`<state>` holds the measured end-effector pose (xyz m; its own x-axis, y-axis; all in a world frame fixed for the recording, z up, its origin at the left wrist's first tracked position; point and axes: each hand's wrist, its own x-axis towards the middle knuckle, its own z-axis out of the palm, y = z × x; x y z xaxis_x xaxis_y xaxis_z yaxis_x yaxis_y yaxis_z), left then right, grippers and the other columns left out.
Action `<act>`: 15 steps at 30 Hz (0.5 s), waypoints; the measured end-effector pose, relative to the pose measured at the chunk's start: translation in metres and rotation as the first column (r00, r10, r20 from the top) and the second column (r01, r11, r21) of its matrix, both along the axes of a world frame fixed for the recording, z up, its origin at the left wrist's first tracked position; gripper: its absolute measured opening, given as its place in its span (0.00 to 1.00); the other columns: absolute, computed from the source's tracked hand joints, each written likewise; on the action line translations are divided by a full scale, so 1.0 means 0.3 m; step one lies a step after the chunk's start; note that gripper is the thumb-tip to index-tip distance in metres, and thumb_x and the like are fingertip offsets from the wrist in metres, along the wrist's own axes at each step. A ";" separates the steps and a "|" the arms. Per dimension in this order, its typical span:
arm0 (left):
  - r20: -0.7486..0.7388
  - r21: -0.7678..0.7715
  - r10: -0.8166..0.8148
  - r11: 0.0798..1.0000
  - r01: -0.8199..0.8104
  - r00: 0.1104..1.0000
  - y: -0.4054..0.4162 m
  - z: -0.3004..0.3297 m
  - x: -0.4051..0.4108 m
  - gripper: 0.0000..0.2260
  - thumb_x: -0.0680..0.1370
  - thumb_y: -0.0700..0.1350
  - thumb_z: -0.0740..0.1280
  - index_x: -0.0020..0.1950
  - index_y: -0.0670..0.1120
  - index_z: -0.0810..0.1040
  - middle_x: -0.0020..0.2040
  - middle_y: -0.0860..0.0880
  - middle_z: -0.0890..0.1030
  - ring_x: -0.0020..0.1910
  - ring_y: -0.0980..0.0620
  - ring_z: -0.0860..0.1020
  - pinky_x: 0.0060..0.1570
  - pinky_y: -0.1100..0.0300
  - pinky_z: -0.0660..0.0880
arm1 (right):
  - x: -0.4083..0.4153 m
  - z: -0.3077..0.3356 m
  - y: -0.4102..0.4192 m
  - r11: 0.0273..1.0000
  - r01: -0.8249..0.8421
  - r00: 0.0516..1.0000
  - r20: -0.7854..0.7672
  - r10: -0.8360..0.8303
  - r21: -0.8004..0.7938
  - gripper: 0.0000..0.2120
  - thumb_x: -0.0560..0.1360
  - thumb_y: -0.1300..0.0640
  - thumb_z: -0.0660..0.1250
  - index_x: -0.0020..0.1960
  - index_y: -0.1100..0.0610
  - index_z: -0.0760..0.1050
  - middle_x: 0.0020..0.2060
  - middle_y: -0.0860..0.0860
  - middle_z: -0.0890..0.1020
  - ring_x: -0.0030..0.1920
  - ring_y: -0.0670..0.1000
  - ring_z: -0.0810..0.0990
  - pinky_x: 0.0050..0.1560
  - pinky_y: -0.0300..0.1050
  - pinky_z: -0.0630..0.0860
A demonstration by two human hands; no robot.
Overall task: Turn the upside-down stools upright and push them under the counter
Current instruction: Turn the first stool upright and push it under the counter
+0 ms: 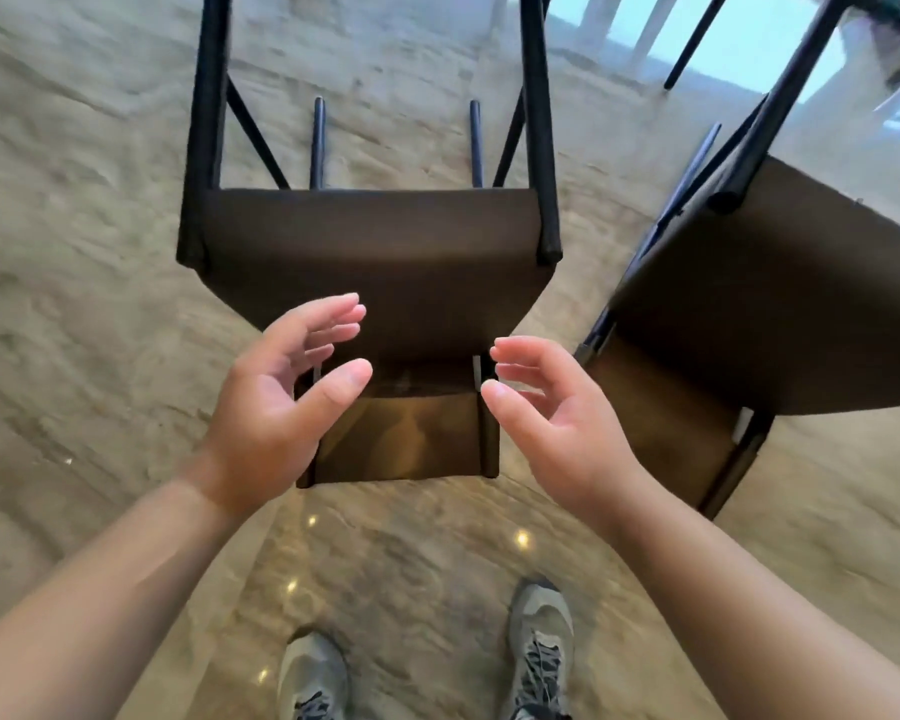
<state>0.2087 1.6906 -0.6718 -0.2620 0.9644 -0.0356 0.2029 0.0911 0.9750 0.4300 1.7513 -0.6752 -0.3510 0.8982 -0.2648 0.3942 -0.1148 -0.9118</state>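
An upside-down brown stool (385, 252) with black legs stands on its seat right in front of me, legs pointing up toward the camera, its low backrest nearest my feet. My left hand (281, 402) and my right hand (557, 407) hover open just above the backrest's two ends, palms facing each other, touching nothing. A second upside-down brown stool (780, 304) stands to the right, close beside the first.
The floor (74, 304) is glossy beige marble. My two grey shoes (539, 646) are at the bottom of the view. Pale furniture legs and a bright window area show at the top right (749, 33). The counter is not in view.
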 end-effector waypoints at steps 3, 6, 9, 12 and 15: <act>-0.007 -0.080 0.033 0.996 -0.033 0.999 -0.028 -0.301 -0.020 0.16 0.71 0.54 0.68 0.59 0.62 0.78 0.59 0.53 0.82 0.62 0.52 0.78 0.63 0.51 0.72 | -0.027 -0.313 0.014 0.996 0.021 0.999 0.052 -0.017 -0.086 0.15 0.76 0.47 0.68 0.62 0.46 0.74 0.56 0.39 0.78 0.58 0.39 0.76 0.57 0.37 0.74; -0.043 -0.144 0.057 0.988 -0.062 0.997 -0.027 -0.581 -0.048 0.15 0.70 0.55 0.69 0.56 0.59 0.79 0.56 0.53 0.82 0.58 0.55 0.79 0.61 0.56 0.74 | -0.053 -0.616 0.043 0.993 0.023 0.993 0.117 -0.009 -0.116 0.14 0.77 0.49 0.68 0.61 0.47 0.73 0.55 0.40 0.78 0.56 0.40 0.76 0.53 0.32 0.73; -0.110 -0.209 0.059 0.974 -0.081 0.992 0.008 -0.832 -0.079 0.12 0.73 0.49 0.72 0.56 0.56 0.79 0.54 0.55 0.82 0.54 0.57 0.80 0.55 0.65 0.76 | -0.054 -0.896 0.086 0.992 0.014 0.981 0.193 0.011 -0.125 0.13 0.76 0.47 0.69 0.58 0.45 0.73 0.52 0.40 0.77 0.55 0.43 0.77 0.56 0.40 0.74; -0.251 -0.289 0.111 0.940 -0.183 0.962 0.030 -1.080 -0.125 0.09 0.76 0.47 0.71 0.55 0.54 0.79 0.51 0.56 0.82 0.52 0.56 0.80 0.53 0.63 0.75 | -0.033 -1.107 0.127 0.986 -0.002 0.949 0.311 0.053 -0.164 0.18 0.76 0.45 0.68 0.63 0.46 0.70 0.55 0.42 0.76 0.56 0.45 0.76 0.54 0.42 0.72; -0.451 -0.375 0.196 0.844 -0.385 0.871 0.011 -1.291 -0.189 0.13 0.74 0.53 0.70 0.57 0.53 0.77 0.55 0.49 0.80 0.56 0.48 0.78 0.60 0.50 0.75 | 0.001 -1.265 0.155 0.986 0.035 0.890 0.453 0.043 -0.162 0.23 0.76 0.46 0.68 0.68 0.50 0.67 0.57 0.45 0.73 0.54 0.47 0.73 0.52 0.43 0.72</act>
<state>0.1520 1.6940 -1.0589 -0.6099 0.7443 -0.2721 0.4408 0.6040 0.6640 0.4302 1.7979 -1.0547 -0.1613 0.8285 -0.5363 0.7608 -0.2417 -0.6024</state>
